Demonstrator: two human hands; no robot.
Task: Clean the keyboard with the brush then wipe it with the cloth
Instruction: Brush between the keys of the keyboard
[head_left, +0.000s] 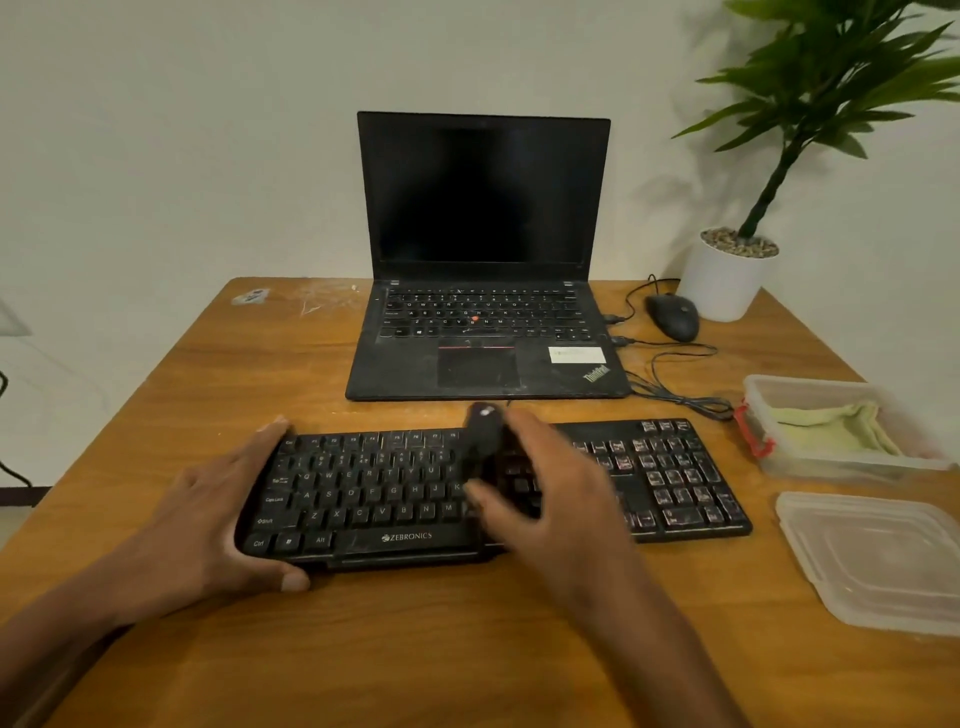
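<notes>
The keyboard (395, 499) lies flat on the wooden table (363, 649), in front of the person and just before the laptop (483, 332). It is black, with the word ZEBRONICS on its near edge, and pale dust shows on the keys at its right part. The left hand (208, 519) holds the left end of the keyboard: the fingers reach over the far corner and the thumb presses on the near edge, so the hand grips it from the side. The right hand (540, 493) is over the middle of the keyboard and it is blurred. Its fingers are curled around a black brush (483, 441), which stands almost upright with its top end toward the laptop; the lower end is down at the keys near the letters K and M, but the blur hides if the bristles touch them. The cloth (836, 428) is pale green and lies crumpled inside an open clear box (810, 462) with a red clip, at the right side of the table, just beside the right end of the keyboard. The lid (883, 561) of the box lies flat on the table, near to the box and closer to the person. The laptop is open and its screen is dark. To the right of it there is a black mouse (672, 316) with its cable, and behind the mouse a plant (810, 104) in a white pot (722, 283) stands at the far right corner, close to the wall.
</notes>
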